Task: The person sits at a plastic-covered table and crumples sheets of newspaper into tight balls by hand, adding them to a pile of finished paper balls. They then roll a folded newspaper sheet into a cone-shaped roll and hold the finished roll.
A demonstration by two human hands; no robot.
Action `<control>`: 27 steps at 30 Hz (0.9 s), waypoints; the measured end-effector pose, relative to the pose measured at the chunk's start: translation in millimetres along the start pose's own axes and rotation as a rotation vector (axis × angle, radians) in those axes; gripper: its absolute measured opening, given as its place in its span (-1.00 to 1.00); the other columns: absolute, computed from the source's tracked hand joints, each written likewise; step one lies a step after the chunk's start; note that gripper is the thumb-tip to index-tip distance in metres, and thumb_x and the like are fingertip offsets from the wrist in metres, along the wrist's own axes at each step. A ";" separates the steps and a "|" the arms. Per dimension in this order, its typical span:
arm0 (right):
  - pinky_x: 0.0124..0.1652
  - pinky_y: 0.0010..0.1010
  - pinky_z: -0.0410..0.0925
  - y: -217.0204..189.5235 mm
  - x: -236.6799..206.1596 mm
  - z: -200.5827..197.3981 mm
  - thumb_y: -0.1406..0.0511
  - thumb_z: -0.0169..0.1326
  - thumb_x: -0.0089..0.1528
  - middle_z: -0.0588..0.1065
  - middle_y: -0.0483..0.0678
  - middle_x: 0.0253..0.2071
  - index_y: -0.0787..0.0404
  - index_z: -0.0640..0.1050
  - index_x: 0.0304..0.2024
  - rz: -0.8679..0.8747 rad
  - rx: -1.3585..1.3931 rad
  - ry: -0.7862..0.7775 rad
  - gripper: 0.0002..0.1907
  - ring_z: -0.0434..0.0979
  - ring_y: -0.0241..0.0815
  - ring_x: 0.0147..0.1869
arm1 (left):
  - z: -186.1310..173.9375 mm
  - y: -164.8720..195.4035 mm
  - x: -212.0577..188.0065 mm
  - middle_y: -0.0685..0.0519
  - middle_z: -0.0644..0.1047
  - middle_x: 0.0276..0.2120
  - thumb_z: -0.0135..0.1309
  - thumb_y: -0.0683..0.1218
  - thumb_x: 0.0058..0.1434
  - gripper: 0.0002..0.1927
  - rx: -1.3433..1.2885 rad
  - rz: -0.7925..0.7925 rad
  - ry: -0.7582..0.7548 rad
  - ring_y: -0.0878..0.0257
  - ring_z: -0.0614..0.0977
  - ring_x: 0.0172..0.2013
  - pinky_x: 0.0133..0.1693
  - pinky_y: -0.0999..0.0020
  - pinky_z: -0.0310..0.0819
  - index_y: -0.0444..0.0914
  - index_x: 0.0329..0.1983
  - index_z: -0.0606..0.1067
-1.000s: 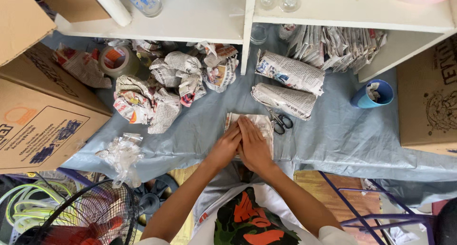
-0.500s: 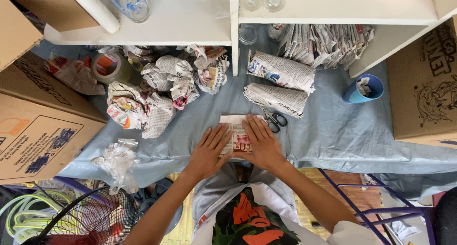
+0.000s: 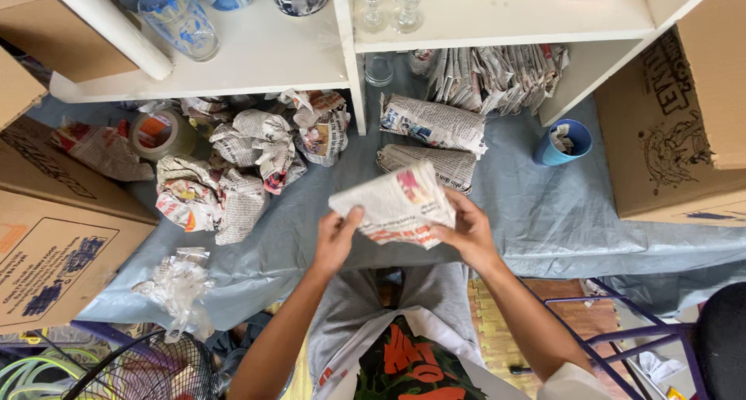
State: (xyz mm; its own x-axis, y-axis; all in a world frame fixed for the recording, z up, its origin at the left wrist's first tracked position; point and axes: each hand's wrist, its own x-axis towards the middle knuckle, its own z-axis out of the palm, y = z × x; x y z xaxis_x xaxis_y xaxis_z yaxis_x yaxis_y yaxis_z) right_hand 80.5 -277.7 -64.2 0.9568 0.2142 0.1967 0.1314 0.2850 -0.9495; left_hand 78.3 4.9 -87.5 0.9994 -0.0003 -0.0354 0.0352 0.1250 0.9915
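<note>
Both hands hold a flat, newspaper-wrapped bundle point(image 3: 395, 204) up above the grey-blue plastic sheet point(image 3: 544, 213) that covers the floor. The left hand point(image 3: 336, 238) grips its near left corner, thumb on top and the other fingers curled beneath. The right hand point(image 3: 468, 231) clasps the right edge, fingers wrapped around it; what lies inside the paper cannot be told. Just beyond the bundle lie two long newspaper-wrapped rolls point(image 3: 431, 124), one partly hidden behind it. To the left sits a heap of crumpled newspaper-wrapped lumps point(image 3: 233, 167) beside a roll of brown packing tape point(image 3: 159, 133). A small blue cup point(image 3: 562, 142) stands to the right, near a brown cardboard box point(image 3: 684, 120). A white shelf point(image 3: 256, 58) above carries a clear drinking glass point(image 3: 177, 19).
</note>
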 end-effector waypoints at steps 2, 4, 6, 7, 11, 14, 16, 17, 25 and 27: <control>0.27 -0.23 0.38 -0.4 22.2 13.3 0.44 0.31 0.13 0.46 0.05 0.23 0.33 0.38 0.28 0.017 0.260 0.107 -0.32 0.51 -0.12 0.28 | 38.5 -1.1 33.8 -0.02 0.61 0.00 0.10 0.03 0.45 -0.67 -0.411 -0.072 -0.001 0.28 0.59 0.00 0.10 0.29 0.45 -0.34 0.04 0.57; 0.19 -0.22 0.42 -5.9 48.6 28.2 0.45 0.30 0.13 0.48 0.04 0.16 0.30 0.40 0.22 0.055 0.319 0.217 -0.38 0.54 -0.13 0.21 | 75.6 5.2 60.7 0.02 0.58 0.08 0.10 0.08 0.41 -0.58 -0.691 -0.093 -0.054 0.32 0.60 0.06 0.14 0.31 0.46 -0.33 0.12 0.49; 0.11 -0.22 0.42 -14.1 86.6 38.9 0.47 0.28 0.16 0.49 0.06 0.11 0.31 0.40 0.19 0.111 0.178 0.325 -0.44 0.53 -0.14 0.15 | 96.1 21.6 90.9 0.03 0.58 0.04 0.07 0.11 0.41 -0.53 -0.687 -0.169 -0.039 0.31 0.60 0.00 0.05 0.32 0.48 -0.33 0.18 0.45; 0.08 -0.19 0.44 -19.0 111.2 40.3 0.44 0.21 0.23 0.50 0.07 0.09 0.34 0.43 0.18 0.124 0.259 0.376 -0.53 0.54 -0.11 0.11 | 102.0 29.1 105.6 0.00 0.58 0.01 0.06 0.12 0.45 -0.52 -0.660 -0.210 0.006 0.28 0.60 -0.05 -0.01 0.30 0.49 -0.36 0.17 0.43; 0.03 -0.15 0.51 -46.1 191.9 19.2 0.37 0.03 0.34 0.54 0.02 -0.01 0.32 0.50 0.09 0.204 0.429 0.481 -0.72 0.58 -0.10 0.06 | 110.6 50.7 140.4 -0.01 0.60 -0.10 0.07 0.06 0.36 -0.52 -0.402 -0.186 0.019 0.27 0.61 -0.17 -0.17 0.29 0.61 -0.34 0.21 0.45; -0.06 -0.14 0.51 -52.7 216.7 14.0 0.36 -0.01 0.37 0.54 0.00 -0.09 0.29 0.50 0.02 0.114 0.423 0.560 -0.79 0.57 -0.13 -0.03 | 116.2 59.5 151.6 -0.01 0.60 -0.04 0.17 -0.05 0.30 -0.51 -0.039 0.078 0.011 0.29 0.62 -0.12 -0.16 0.36 0.62 -0.32 0.25 0.43; -0.07 -0.18 0.52 -55.3 221.1 13.1 0.35 -0.03 0.38 0.55 -0.05 -0.13 0.26 0.50 -0.01 0.080 0.403 0.647 -0.83 0.59 -0.19 -0.07 | 122.7 64.1 159.9 -0.02 0.58 0.04 0.15 -0.09 0.33 -0.60 0.170 0.282 0.035 0.22 0.65 -0.07 -0.10 0.29 0.63 -0.30 0.21 0.47; -0.18 -0.18 0.42 -55.5 222.1 12.9 0.34 -0.03 0.41 0.52 -0.04 -0.19 0.29 0.50 0.00 0.052 0.258 0.657 -0.82 0.51 -0.19 -0.18 | 125.5 66.1 164.2 -0.02 0.57 0.08 0.15 -0.11 0.35 -0.64 0.274 0.382 0.049 0.18 0.67 -0.05 -0.06 0.25 0.64 -0.28 0.18 0.49; -0.16 -0.02 0.44 -64.3 236.0 8.3 0.43 -0.04 0.47 0.56 0.38 -0.23 0.47 0.46 0.05 -0.332 -0.944 0.622 -0.82 0.58 0.42 -0.12 | 146.7 69.8 185.3 -0.13 0.51 0.15 0.11 0.02 0.25 -0.57 1.029 0.560 -0.058 -0.07 0.40 0.26 0.35 -0.30 -0.05 -0.25 0.13 0.50; -0.12 -0.01 0.46 -65.3 242.8 10.3 0.51 -0.08 0.23 0.53 0.44 -0.21 0.52 0.41 0.09 -0.293 -0.900 0.549 -0.64 0.57 0.45 -0.08 | 144.7 67.4 183.8 -0.12 0.49 0.19 0.08 0.04 0.28 -0.55 1.049 0.540 -0.087 -0.06 0.39 0.30 0.39 -0.29 -0.07 -0.25 0.18 0.48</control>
State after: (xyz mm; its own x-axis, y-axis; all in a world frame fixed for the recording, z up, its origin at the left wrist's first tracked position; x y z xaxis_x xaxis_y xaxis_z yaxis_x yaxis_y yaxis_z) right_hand 301.6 -234.6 48.1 0.8134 -0.2598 0.5204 0.3005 -0.5782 -0.7585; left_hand 264.9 -130.3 -9.2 0.8812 -0.2699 0.3881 -0.4463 -0.7457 0.4948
